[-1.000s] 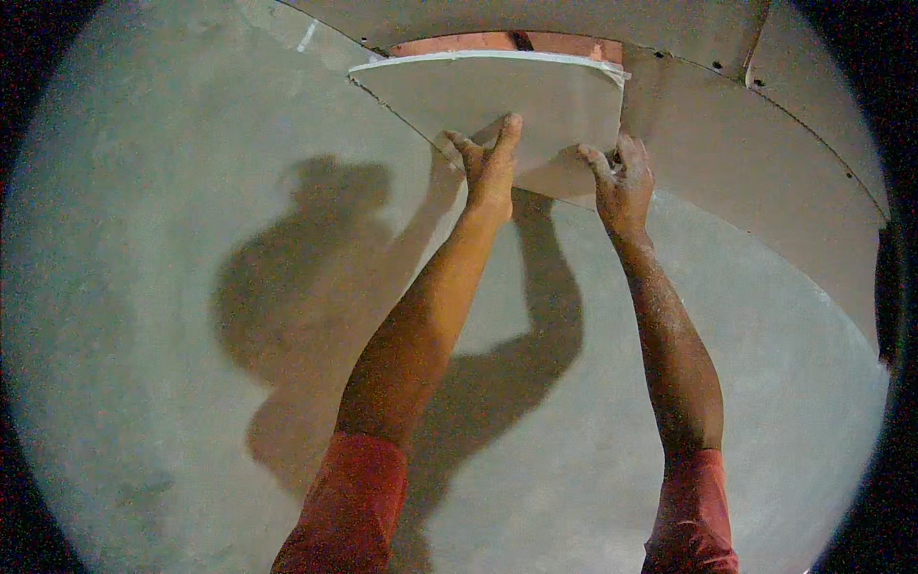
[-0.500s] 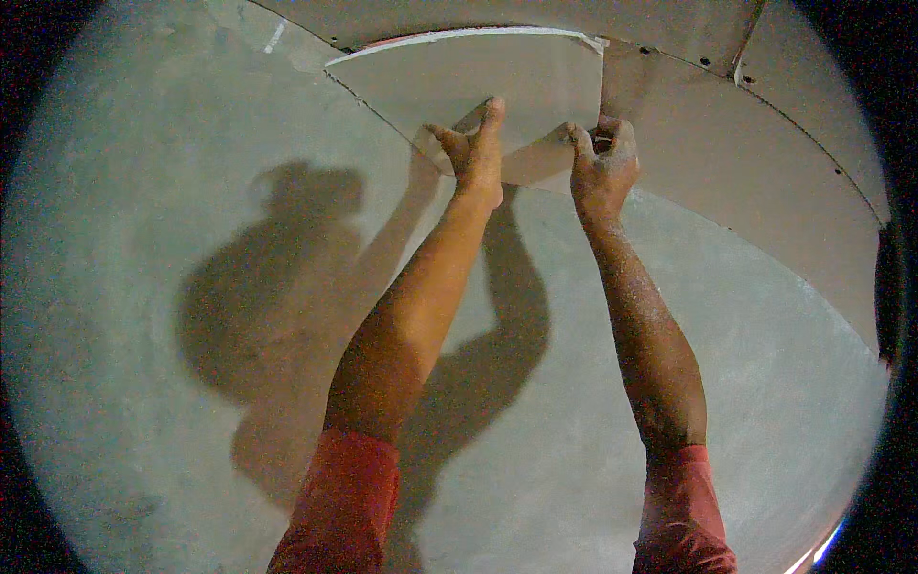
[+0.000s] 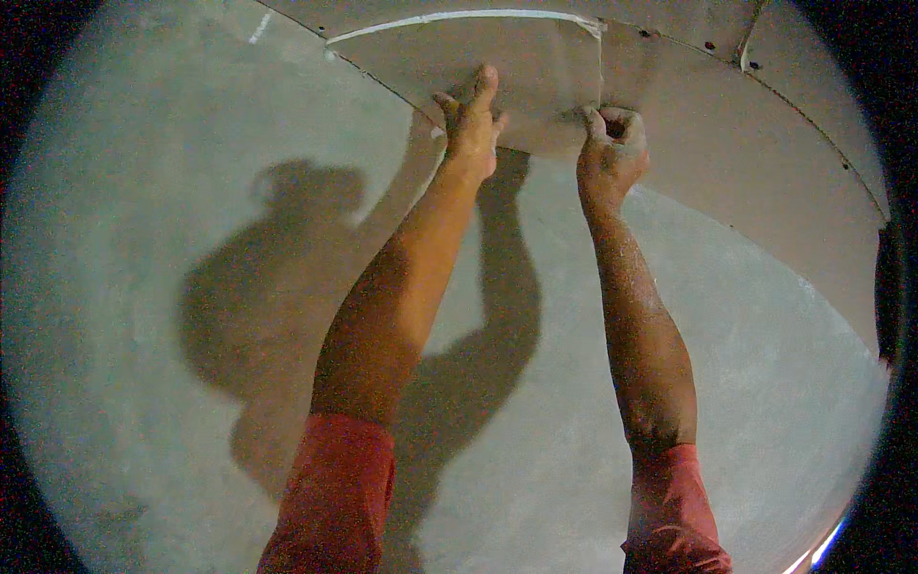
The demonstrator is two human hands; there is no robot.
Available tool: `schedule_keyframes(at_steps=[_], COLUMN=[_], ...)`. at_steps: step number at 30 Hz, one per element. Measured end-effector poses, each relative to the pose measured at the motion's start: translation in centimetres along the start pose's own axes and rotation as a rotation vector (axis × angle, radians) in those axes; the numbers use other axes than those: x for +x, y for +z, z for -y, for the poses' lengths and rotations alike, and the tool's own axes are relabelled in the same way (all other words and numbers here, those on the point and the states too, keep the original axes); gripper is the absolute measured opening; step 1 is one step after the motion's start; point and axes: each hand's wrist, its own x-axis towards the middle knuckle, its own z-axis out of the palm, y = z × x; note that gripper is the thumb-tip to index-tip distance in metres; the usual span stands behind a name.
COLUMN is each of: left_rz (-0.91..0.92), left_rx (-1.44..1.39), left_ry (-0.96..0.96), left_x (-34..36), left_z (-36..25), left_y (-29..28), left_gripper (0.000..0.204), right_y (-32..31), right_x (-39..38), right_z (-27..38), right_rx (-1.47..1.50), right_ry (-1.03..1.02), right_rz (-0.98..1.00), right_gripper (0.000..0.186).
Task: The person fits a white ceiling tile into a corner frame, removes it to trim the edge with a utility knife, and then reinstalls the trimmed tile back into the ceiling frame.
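Head view: panel (image 3: 497,67) top edge near frame rim at 12 o'clock, bent by fisheye; its far face hidden. Long axis runs 9 to 3 o'clock, flat against ceiling boards (image 3: 765,134). Left hand (image 3: 470,120) open wide, palm pressed on panel. Right hand (image 3: 612,153) curled at panel's 4 o'clock corner; grip unclear. Arm shadows on wall (image 3: 191,287).

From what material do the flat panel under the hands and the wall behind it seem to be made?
The panel looks like gypsum or cement board: matte pale grey, thin, with a white cut edge. The left hand presses flat on it; the right hand grips its corner. The wall looks like smooth plaster or cement render, grey and slightly mottled.
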Motion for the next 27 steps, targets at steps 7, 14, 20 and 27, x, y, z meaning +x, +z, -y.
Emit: schedule_keyframes(at_steps=[7, 14, 20, 27], left_rz=[-0.067, -0.227, -0.191, -0.491], left_rx=[0.083, 0.689, 0.835, 1.195], left_ry=[0.039, 0.364, 0.596, 0.940], left_x=[-0.6, -2.1, -0.7, 0.7], left_z=[0.5, -0.7, -3.0, -6.3], left_y=[1.7, 3.0, 1.3, 2.4], left_gripper=[0.127, 0.125, 0.129, 0.116], right_y=[0.2, 0.9, 1.7, 2.3], right_x=[-0.4, -0.3, -1.5, -1.5], right_z=[-3.5, -6.3, -5.2, -4.9], right_rx=[0.095, 0.164, 0.226, 0.549], right_ry=[0.231, 0.209, 0.555, 0.681], right_rz=[0.002, -0.114, -0.116, -0.175], right_gripper=[0.025, 0.030, 0.052, 0.067])
